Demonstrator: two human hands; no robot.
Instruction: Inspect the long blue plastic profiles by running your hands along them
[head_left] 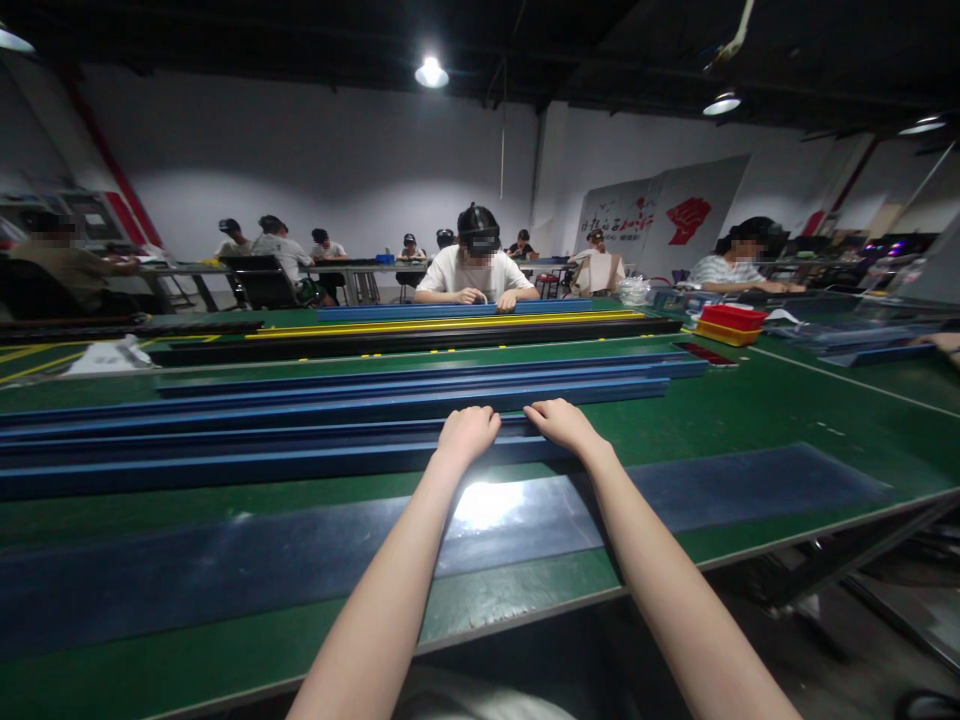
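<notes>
My left hand (469, 432) is closed over the far edge of the nearest long blue channel strip (225, 455), close to its right end. Just to the right, my right hand (561, 422) curls round the same strip, the two thumbs pointing at each other with a small gap between. Most fingertips are hidden behind the strip. More blue channel strips (420, 400) lie side by side just beyond my hands. Under my forearms a long, flat, clear bluish plastic sheet (300, 550) lies along the near side of the table, with lamp glare on it.
The green table (810, 400) has its near edge below my forearms. Farther back are black strips (420, 342), yellow strips (450, 324), a red bin (731, 317) over a yellow one, and a phone (707, 354). A co-worker (480, 265) sits opposite; several others work behind.
</notes>
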